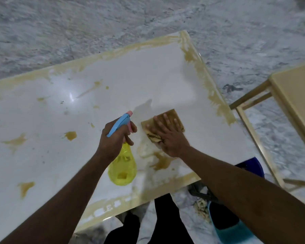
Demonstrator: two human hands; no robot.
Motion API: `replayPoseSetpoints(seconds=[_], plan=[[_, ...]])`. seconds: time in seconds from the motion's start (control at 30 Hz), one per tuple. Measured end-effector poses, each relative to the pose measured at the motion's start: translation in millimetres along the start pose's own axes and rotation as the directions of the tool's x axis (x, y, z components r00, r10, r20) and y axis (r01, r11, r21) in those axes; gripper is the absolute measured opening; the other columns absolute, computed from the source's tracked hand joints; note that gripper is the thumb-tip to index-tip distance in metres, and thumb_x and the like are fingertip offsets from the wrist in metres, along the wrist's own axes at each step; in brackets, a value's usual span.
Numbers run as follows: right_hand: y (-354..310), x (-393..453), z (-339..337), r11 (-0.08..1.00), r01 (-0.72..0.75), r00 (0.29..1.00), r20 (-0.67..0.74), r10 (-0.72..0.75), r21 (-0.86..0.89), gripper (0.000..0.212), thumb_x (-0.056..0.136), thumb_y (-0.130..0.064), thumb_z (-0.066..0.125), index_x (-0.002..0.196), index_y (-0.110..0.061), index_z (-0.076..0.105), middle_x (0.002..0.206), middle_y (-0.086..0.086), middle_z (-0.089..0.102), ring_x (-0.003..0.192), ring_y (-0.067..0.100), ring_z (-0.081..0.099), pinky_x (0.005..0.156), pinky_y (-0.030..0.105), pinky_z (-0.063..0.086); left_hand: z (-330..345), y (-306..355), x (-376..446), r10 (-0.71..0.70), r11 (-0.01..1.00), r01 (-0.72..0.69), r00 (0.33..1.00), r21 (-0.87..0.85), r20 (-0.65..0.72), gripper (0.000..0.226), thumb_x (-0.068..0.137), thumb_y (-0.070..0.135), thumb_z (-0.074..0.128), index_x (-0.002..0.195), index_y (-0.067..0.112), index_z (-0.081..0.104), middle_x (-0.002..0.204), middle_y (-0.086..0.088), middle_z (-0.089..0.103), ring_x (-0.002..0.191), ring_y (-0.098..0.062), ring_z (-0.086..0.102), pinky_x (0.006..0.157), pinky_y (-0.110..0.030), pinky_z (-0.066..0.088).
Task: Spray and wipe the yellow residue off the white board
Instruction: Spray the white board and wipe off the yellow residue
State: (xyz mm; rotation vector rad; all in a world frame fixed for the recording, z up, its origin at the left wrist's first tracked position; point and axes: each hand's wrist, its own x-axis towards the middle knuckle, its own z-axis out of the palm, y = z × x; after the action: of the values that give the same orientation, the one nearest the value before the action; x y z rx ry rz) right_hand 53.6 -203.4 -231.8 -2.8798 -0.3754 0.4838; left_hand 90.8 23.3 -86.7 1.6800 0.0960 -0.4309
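The white board [130,76] fills the middle of the view, lying flat and tilted across the frame. Yellow residue [70,135] sits on it in scattered blotches and runs along its edges. My left hand [114,138] grips a yellow spray bottle [122,166] with a blue trigger head, nozzle pointing up-right over the board. My right hand [169,138] presses flat, fingers spread, on a stained yellow-brown cloth [173,117] lying on the board's right part. A wet smear of residue lies just below that hand.
The board lies over a grey marble floor [77,23]. A yellow wooden stool or frame [292,95] stands at the right. A blue dustpan [232,228] and a dark blue object [253,166] sit on the floor near my legs, below the board's near edge.
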Motion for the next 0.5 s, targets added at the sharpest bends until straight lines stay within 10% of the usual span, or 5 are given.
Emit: replayPoseSetpoints(seconds=[0.27, 0.5], plan=[[-17, -90, 35, 0.999, -0.026, 1.0, 0.011, 0.026, -0.039, 0.073, 0.096, -0.044, 0.035, 0.16, -0.048, 0.001, 0.173, -0.006, -0.009, 0.158, 0.031, -0.015, 0.125, 0.06, -0.002, 6, -18, -42, 0.007, 0.999, -0.012, 0.99, 0.037, 0.138, 0.023, 0.075, 0.008, 0.045, 0.079, 0.0, 0.067, 0.09, -0.019, 0.067, 0.092, 0.004, 0.065, 0.056, -0.037, 0.057], [-24, -154, 50, 0.998, -0.059, 0.993, 0.102, 0.058, 0.011, 0.067, 0.098, -0.048, 0.024, 0.158, -0.054, -0.004, 0.171, -0.013, -0.015, 0.157, 0.026, -0.021, 0.124, 0.051, -0.009, 6, -22, -68, 0.048, 0.997, -0.059, 0.982, 0.057, 0.185, 0.039, 0.075, 0.009, 0.046, 0.103, -0.006, 0.068, 0.094, -0.027, 0.067, 0.083, -0.027, 0.063, 0.06, -0.046, 0.055]])
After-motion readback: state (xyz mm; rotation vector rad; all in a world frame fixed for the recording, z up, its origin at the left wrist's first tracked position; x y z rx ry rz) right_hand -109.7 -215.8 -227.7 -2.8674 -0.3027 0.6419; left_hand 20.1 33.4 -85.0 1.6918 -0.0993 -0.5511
